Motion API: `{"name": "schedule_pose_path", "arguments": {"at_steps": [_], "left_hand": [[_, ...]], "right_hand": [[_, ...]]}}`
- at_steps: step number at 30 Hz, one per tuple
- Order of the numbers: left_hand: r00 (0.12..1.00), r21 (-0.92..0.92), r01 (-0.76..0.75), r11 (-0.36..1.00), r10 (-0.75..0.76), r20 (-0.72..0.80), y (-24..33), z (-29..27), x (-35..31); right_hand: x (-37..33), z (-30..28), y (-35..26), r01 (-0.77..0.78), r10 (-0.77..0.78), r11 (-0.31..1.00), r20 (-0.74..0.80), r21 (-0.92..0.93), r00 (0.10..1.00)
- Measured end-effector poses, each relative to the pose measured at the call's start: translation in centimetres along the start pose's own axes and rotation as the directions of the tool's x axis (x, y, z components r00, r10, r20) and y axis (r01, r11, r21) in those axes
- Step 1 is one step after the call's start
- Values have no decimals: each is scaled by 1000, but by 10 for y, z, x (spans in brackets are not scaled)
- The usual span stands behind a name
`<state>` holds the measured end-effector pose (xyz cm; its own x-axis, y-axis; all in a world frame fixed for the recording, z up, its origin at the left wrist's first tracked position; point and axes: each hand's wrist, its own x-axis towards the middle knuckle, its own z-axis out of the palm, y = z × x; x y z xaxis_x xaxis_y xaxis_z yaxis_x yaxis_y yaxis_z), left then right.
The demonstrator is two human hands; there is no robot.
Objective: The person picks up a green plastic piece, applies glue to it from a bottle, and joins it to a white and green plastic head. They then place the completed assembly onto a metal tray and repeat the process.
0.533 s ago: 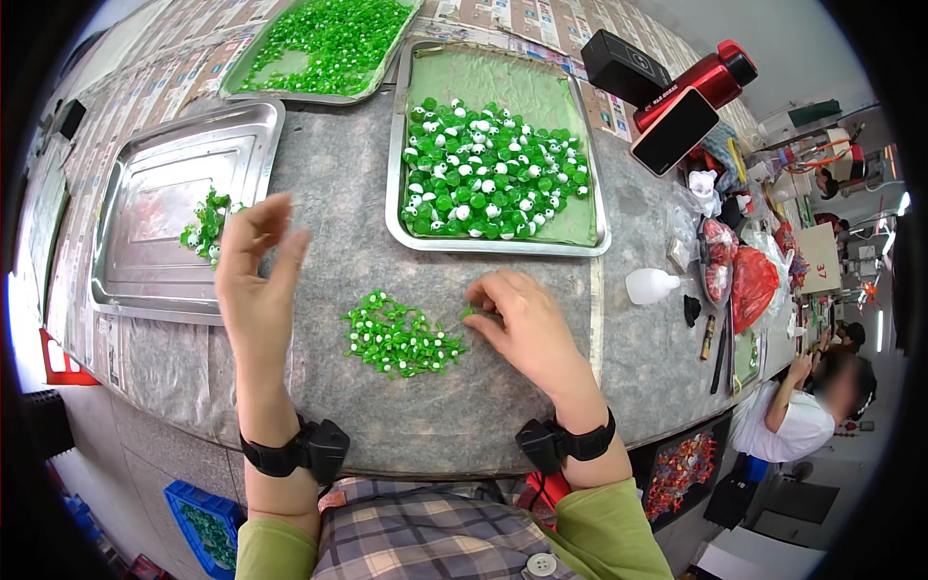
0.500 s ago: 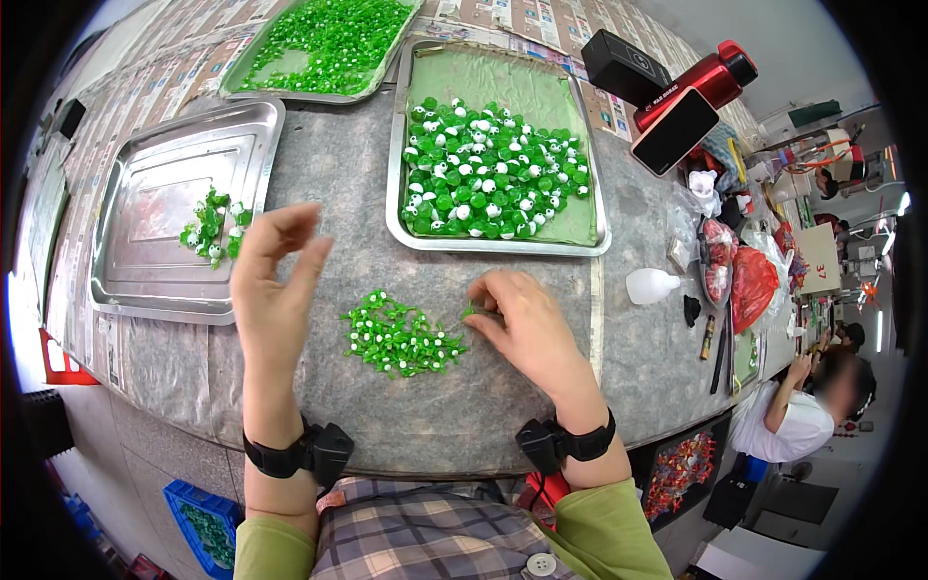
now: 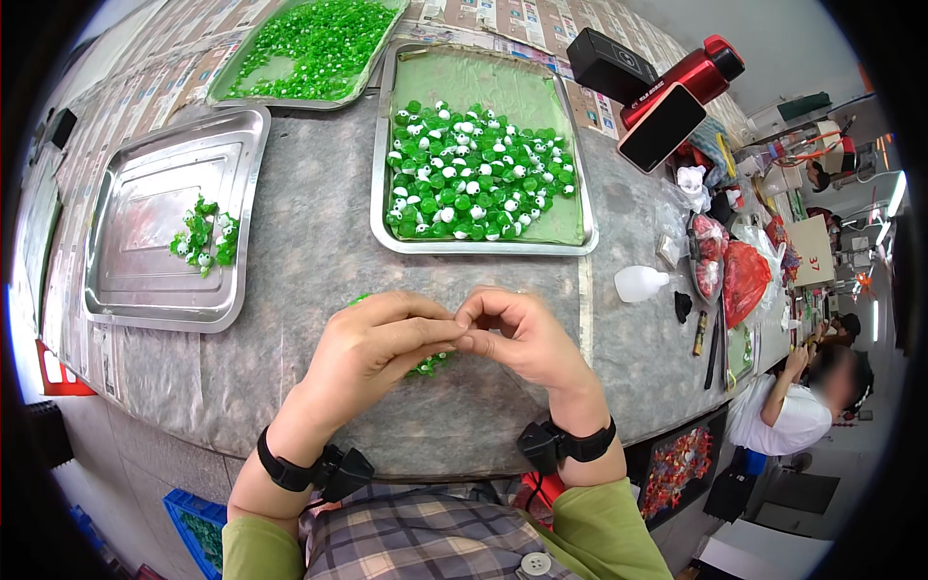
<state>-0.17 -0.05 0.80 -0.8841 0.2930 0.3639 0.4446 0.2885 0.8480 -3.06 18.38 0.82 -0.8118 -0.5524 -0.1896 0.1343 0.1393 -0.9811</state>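
Above the table's middle, my left hand (image 3: 372, 348) and my right hand (image 3: 527, 338) meet, their fingertips pinched together. Whatever sits between the fingers is hidden. Beneath and behind my left hand lies a pile of small green-and-white pieces (image 3: 430, 365), mostly covered by it. Beyond my hands is a metal tray (image 3: 483, 247) with a green lining, holding many round green-and-white beads (image 3: 474, 184). To the left, a bare metal tray (image 3: 130, 232) carries a small cluster of green pieces with white eye-like parts (image 3: 201, 237).
Another tray (image 3: 333, 103) of green pieces stands at the far left. On the right are a black box (image 3: 609, 66), a red bottle (image 3: 710, 68), a phone (image 3: 663, 129), a white plastic container (image 3: 640, 283) and a red bag (image 3: 746, 280). A person in white (image 3: 788, 416) sits farther right.
My left hand has come down and right from near the left tray, its fingers closing against my right hand's. The green bit visible at my right fingertips is now hidden.
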Motion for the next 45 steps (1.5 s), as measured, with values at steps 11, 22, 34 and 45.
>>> {"name": "schedule_pose_path", "arguments": {"at_steps": [11, 22, 34, 45], "left_hand": [[833, -587, 354, 728, -531, -157, 0, -3, -5], [803, -777, 342, 529, -594, -51, -5, -4, -2], [792, -903, 370, 219, -583, 183, -12, -2, -7], [771, -913, 370, 171, -605, 199, -12, -3, -8]], "right_hand": [[-66, -106, -16, 84, -612, 790, -778, -607, 141], [-63, -122, 33, -66, -128, 977, -811, -201, 571], [-23, -5, -55, 388, -517, 853, -670, -350, 533], [-16, 15, -38, 539, -671, 740, -498, -402, 549]]}}
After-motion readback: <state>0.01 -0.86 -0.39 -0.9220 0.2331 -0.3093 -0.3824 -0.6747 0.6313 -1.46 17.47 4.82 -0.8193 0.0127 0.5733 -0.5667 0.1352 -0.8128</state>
